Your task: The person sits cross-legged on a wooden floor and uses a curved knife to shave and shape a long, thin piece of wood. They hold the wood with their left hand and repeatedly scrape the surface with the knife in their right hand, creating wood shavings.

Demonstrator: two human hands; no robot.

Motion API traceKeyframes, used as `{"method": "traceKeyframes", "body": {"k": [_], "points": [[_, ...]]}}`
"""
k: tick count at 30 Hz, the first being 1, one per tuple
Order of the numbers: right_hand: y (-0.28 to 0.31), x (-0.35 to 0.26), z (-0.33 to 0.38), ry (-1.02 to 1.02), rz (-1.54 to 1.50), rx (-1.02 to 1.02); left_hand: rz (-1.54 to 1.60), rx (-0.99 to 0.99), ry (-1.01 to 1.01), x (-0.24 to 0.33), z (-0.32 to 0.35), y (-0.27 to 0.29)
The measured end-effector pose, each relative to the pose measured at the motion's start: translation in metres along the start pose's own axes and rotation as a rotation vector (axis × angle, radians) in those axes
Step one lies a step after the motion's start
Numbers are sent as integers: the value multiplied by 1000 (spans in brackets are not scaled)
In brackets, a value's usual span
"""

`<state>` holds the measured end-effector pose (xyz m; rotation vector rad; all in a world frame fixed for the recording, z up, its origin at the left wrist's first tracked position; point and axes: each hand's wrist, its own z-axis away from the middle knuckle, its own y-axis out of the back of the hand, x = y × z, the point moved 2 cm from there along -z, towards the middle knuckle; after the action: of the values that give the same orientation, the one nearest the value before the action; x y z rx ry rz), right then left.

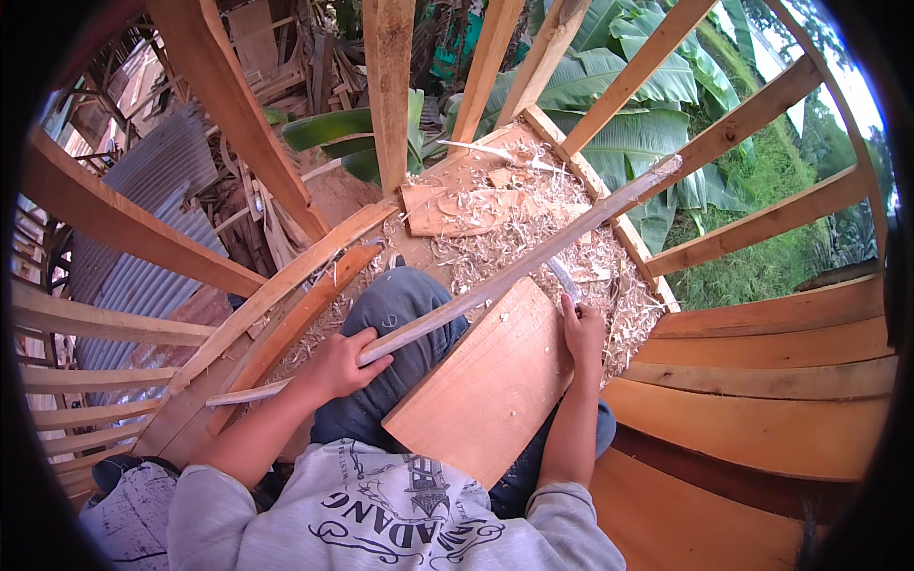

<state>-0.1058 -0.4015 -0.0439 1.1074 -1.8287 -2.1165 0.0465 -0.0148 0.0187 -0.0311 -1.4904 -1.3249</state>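
Note:
A long, thin wooden strip [476, 290] runs slantwise across my knees, from low at the left to high at the right. My left hand [347, 364] is closed round it near its lower end, beside my raised left knee. Across my lap lies a broad, flat wooden board [490, 385], tilted, partly under the strip. At the board's right edge my right hand [584, 333] is closed on a curved grey tool [563, 278] that looks like a blade. Its curve reaches up toward the strip; whether they touch I cannot tell. The handle is hidden in my fingers.
Wood shavings [533, 219] cover the planks ahead, around a flat wood piece [443, 211]. Upright wooden ribs [387, 86] and curved side planks [762, 414] surround me. Outside are banana leaves [633, 86], grass, corrugated sheets [157, 228] and scrap wood.

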Motion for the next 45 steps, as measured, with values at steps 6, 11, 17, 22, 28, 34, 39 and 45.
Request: {"method": "traceKeyframes", "body": {"k": [6,11,17,22,28,34,39,45], "points": [[1,18,8,-141,-429,-71,16,9,-12,0,3,0],[6,-23,48,-74,-312,-14,-26,44,-16,5,11,1],[11,-14,58,-52,-352,64,-97,-47,8,13,20,2],[17,-23,72,-50,-345,51,47,-86,38,12,31,9],[23,-17,80,-103,-574,73,191,-5,-29,47,35,11],[24,-33,88,2,-482,137,213,129,-205,69,17,-7],[29,-29,89,-81,-569,105,68,-3,-187,84,0,-7],[19,-16,84,-117,-725,169,291,56,-251,66,-22,-32]]}}
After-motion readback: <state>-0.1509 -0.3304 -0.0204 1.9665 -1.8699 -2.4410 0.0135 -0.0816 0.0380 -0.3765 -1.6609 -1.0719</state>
